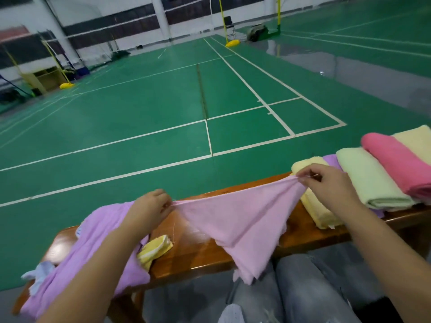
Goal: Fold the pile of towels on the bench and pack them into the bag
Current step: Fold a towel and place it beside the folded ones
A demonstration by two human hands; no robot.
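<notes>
A single wide-angle view looks forward and down from the person's head, close above the table (pixel 210 250) that runs across the lower frame. Beyond its far edge it faces out over a green court floor (pixel 144 108) toward distant walls.

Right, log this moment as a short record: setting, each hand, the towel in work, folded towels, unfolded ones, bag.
setting: wooden bench beside a green sports court
left hand: pinches one corner of the pink towel
right hand: pinches the other top corner
pink towel: stretched between the hands, lower part hanging over the bench's near edge
folded towels: side by side at the bench's right end; yellow, light green, deep pink, cream, purple underneath
unfolded: purple towel, small yellow cloth, pale blue cloth, at the left
bag: not in view
</notes>
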